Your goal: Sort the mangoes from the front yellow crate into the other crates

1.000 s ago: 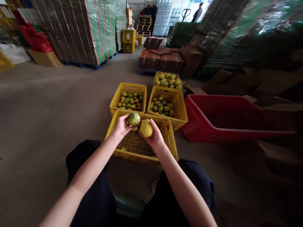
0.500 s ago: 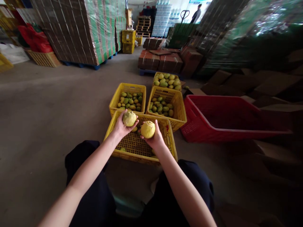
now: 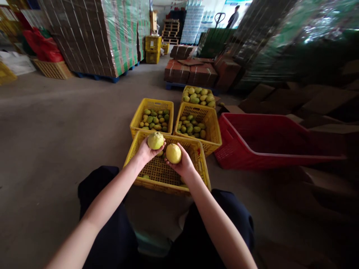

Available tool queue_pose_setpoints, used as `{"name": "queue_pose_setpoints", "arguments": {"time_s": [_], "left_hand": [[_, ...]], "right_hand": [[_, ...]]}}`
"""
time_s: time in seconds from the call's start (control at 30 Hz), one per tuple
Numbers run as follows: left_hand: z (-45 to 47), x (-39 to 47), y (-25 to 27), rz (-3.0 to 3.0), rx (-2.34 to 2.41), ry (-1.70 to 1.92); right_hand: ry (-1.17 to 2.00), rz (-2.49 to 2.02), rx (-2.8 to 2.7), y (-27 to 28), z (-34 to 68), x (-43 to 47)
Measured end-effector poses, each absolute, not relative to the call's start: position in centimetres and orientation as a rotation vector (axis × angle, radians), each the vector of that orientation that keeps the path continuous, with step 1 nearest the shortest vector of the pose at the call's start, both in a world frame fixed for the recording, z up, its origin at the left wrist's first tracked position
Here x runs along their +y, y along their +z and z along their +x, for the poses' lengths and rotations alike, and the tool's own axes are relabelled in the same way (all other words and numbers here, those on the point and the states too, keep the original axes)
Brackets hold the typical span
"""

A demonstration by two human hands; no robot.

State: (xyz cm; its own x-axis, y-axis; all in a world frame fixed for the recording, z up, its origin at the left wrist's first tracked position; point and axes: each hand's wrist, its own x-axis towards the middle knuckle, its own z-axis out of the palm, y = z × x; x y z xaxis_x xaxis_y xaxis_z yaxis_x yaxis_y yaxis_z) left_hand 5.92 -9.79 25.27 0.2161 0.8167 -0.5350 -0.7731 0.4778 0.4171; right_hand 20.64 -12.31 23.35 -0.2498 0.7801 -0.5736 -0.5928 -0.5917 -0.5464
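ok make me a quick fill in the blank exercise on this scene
1. The left hand and right hand together hold ____ fruits.
2. The near crate below them is coloured ____.
3. Just beyond it, ____ more yellow crates contain fruit.
4. The red bin stands to the ____ of the crates.

Missing words: two; yellow; three; right

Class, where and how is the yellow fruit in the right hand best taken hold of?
Probably around its exposed upper part, coming from above: the yellow fruit is roundish, and the right hand cups it from below and the right, leaving its top bare.
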Motion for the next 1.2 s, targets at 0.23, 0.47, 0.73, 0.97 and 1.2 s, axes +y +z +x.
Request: {"name": "queue_pose_setpoints", "arguments": {"time_s": [0.23, 0.47, 0.73, 0.97, 1.2], "left_hand": [[6.4, -10.3, 24.7, 0.088, 0.78, 1.086], [6.9, -10.9, 23.1, 0.249, 0.813, 1.006], [9.1, -20.6, 13.4, 0.553, 1.093, 0.109], [4.2, -15.1, 17.4, 0.416, 1.013, 0.536], [-2.0, -7.7, 22.4, 0.475, 1.065, 0.927]], "right_hand": [[1.9, -1.043, -0.141, 22.9, 20.6, -12.3], [1.83, -0.909, -0.246, 24.4, 22.5, -12.2], [1.557, -0.902, 0.069, 25.0, 27.6, -12.2], [1.517, -0.865, 0.114, 24.0, 29.7, -13.6], [1.514, -0.939, 0.139, 23.3, 29.6, -13.7]]}}
